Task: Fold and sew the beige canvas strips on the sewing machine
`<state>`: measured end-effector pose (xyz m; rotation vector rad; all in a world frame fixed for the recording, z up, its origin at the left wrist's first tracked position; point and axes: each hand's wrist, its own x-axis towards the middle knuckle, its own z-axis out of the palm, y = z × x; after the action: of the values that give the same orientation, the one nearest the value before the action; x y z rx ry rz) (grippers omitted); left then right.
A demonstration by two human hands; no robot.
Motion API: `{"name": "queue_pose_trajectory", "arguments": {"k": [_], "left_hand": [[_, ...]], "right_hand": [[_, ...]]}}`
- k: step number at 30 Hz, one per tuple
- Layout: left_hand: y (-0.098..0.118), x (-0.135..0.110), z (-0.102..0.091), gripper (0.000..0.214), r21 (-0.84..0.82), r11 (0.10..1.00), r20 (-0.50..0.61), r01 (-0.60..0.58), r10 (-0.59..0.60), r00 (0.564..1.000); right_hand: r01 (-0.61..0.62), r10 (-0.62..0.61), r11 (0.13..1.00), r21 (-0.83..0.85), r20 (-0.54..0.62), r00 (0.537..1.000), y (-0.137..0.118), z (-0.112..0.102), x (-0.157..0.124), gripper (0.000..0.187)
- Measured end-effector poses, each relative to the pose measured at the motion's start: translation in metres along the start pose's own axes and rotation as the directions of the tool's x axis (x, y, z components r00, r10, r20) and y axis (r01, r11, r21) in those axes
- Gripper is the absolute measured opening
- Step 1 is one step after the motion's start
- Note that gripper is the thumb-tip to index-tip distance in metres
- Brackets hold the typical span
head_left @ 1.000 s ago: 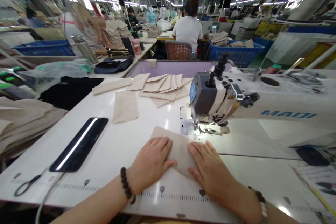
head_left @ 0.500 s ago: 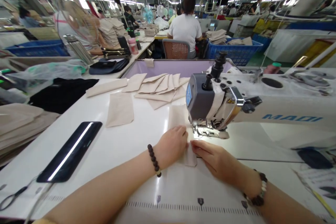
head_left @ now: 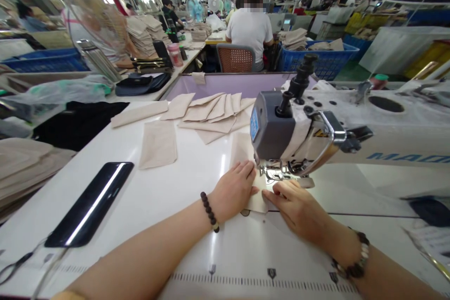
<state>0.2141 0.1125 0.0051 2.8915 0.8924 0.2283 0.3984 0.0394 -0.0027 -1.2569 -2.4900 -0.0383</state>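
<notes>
A beige fabric piece [head_left: 258,204] lies flat on the white sewing table, its far part running beside the presser foot of the sewing machine [head_left: 272,124]. My left hand [head_left: 236,187] rests flat on this piece, fingers stretched toward the needle area, holding nothing. At the piece's right edge, just in front of the presser foot [head_left: 279,176], is my right hand [head_left: 298,201]. One of its fingertips touches the edge while the other fingers are bent and apart from it. The left hand covers the middle of the fabric.
Several beige pieces [head_left: 214,112] lie fanned out behind, with a single piece [head_left: 158,145] nearer. A black phone [head_left: 89,204] with a cable lies left. Stacked fabric [head_left: 31,164] stands at the left edge. A co-worker [head_left: 249,33] sits ahead beside a blue crate [head_left: 316,63].
The fabric piece has moved slightly away from me along the machine. My right hand has shifted right and its fingers have spread; my left hand has flattened on the piece.
</notes>
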Motion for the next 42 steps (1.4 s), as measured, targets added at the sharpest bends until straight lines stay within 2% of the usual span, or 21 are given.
{"name": "queue_pose_trajectory", "arguments": {"k": [33,38,42], "left_hand": [[-0.002,0.006,0.004,0.03,0.037,0.999,-0.032,0.0,0.001,0.999],[0.004,-0.006,-0.004,0.018,-0.043,0.991,-0.008,-0.124,0.124,0.992],[0.009,-0.014,-0.009,0.03,-0.131,0.97,-0.002,-0.202,0.204,0.979]], "right_hand": [[-0.061,0.061,0.998,0.024,0.001,0.998,0.004,0.002,0.002,0.033],[0.015,-0.015,0.995,0.096,-0.003,1.0,0.005,-0.005,-0.001,0.03],[0.056,-0.057,0.98,0.189,0.0,0.998,0.006,-0.011,-0.004,0.029]]}}
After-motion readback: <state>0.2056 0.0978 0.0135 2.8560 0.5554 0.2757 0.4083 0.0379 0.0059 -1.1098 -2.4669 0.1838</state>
